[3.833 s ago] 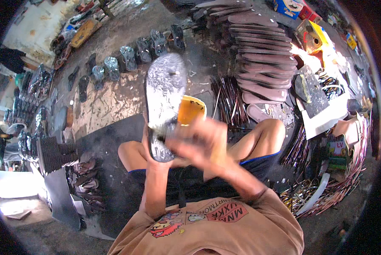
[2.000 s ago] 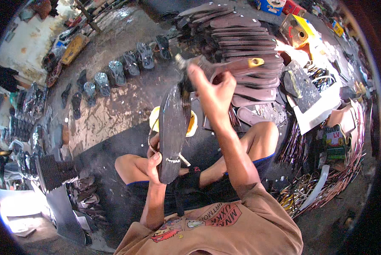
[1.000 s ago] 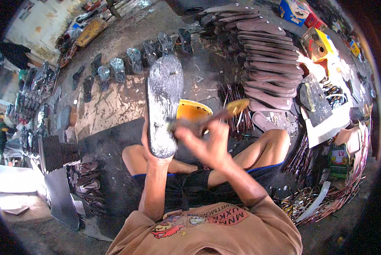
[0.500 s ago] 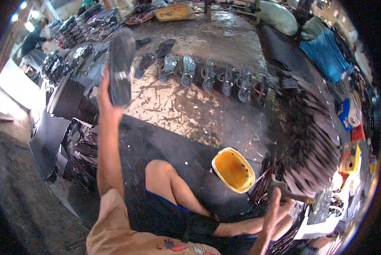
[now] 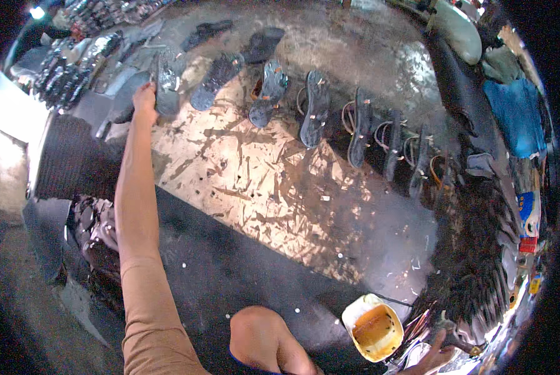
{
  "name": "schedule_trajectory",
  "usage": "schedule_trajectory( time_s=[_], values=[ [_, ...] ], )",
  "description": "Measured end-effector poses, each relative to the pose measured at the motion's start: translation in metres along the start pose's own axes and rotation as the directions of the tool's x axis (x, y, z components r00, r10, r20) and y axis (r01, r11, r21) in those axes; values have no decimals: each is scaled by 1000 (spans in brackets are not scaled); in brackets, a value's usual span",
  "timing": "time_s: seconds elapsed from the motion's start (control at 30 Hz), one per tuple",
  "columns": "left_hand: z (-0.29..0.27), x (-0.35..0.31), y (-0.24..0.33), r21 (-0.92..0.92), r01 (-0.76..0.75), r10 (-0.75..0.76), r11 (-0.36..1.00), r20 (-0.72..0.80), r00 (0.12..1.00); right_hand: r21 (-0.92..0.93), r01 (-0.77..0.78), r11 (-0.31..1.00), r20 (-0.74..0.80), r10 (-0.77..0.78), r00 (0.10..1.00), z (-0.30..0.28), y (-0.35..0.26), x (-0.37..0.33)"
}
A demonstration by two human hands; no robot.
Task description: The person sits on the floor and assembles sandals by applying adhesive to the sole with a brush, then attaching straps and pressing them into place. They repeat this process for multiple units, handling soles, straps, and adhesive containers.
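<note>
My left arm stretches far out to the left, and my left hand (image 5: 144,103) is closed on the near edge of a dark sandal (image 5: 168,84) low over the floor. That sandal is at the left end of a curved row of dark sandals; a blue-grey one (image 5: 219,81) is its neighbour. At the lower right edge, my right hand (image 5: 438,357) is partly cut off. Its fingers are around what looks like a hammer (image 5: 466,344), of which a dark head and a brassy end show.
A white tub of amber glue-like paste (image 5: 348,310) stands near my knee. A pale, scarred board (image 5: 230,169) lies before me. Dark strips (image 5: 480,300) are heaped at the right, black ribbed sheets (image 5: 74,150) at the left. Blue cloth (image 5: 516,119) lies far right.
My left hand has brought the raised sandal down to the left end of the row. The view has shifted, and my right hand now sits lower in the picture, still with the hammer.
</note>
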State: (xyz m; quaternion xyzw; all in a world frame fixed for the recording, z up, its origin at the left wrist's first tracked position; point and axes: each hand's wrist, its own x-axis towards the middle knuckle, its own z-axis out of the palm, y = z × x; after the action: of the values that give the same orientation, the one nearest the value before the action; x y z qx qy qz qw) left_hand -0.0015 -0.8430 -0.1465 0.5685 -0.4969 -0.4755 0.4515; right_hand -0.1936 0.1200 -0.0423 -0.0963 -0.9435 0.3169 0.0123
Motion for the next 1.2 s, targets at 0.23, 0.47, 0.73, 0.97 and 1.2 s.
schedule_trajectory(
  time_s=[0.23, 0.47, 0.73, 0.97, 1.2],
  values=[
    [19, 82, -69, 153, -123, 114, 981, 65, 991, -17, -71, 997, -73, 70, 995, 34, 5, 36],
    [-20, 50, -63, -210, 191, -142, 959, 228, 963, 102, -61, 993, -186, 79, 979, -8, 57, 85],
    [-126, -340, -83, 469, -561, 166, 682, 647, 744, 394, -90, 914, -276, 212, 937, -44, 11, 22],
    [-231, -484, -128, 512, -776, 323, 368, 712, 623, 813, -378, 443, 196, 403, 894, -90, 81, -20],
    [-379, -552, -132, 574, -645, 3, 505, 746, 666, 857, -505, -100, 505, 361, 784, -21, 64, -56]
  ],
)
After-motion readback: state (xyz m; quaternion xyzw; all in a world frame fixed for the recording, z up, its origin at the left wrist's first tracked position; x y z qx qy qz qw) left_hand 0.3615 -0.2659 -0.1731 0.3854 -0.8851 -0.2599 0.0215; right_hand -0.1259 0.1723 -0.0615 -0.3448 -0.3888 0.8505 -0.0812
